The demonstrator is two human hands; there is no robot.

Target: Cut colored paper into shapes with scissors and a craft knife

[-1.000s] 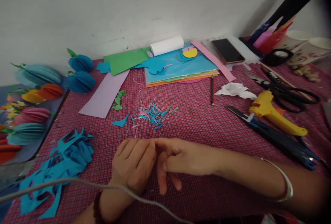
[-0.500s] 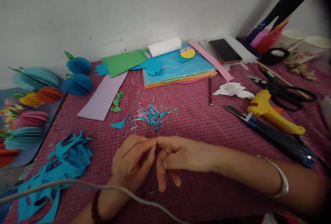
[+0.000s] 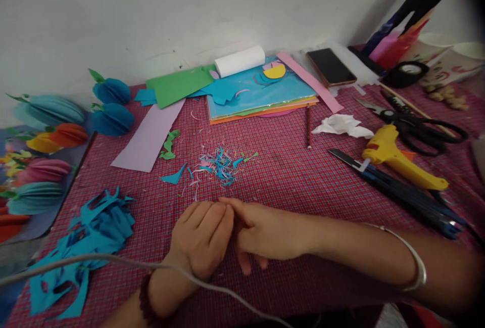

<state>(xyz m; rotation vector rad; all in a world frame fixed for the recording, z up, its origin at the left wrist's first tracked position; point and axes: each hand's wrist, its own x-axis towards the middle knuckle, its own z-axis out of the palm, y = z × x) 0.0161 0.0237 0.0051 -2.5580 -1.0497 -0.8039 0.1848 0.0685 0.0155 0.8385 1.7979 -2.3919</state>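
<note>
My left hand (image 3: 202, 237) and my right hand (image 3: 261, 229) meet over the red checked cloth (image 3: 288, 176) near the front of the table. The left fingers are curled and pressed against the right fingertips. The right thumb and forefinger pinch together against them. Whatever lies between the fingers is hidden. A silver bangle (image 3: 415, 267) circles my right wrist and a dark bead band (image 3: 145, 300) my left. Small paper snippets (image 3: 220, 164) lie just beyond the hands.
Blue paper offcuts (image 3: 87, 242) are heaped at left, a grey cord (image 3: 113, 262) crossing them. Folded paper flowers (image 3: 45, 141) sit far left. Coloured sheets (image 3: 257, 93), a white roll (image 3: 239, 61) and a phone (image 3: 331, 67) lie at the back. A pencil (image 3: 308, 126), yellow glue gun (image 3: 401, 164), scissors (image 3: 420, 126) and tape (image 3: 407, 73) are right.
The left fingers, spread a little half a second ago, have closed against the right fingertips. Both hands stay in the same spot; the view has tilted slightly.
</note>
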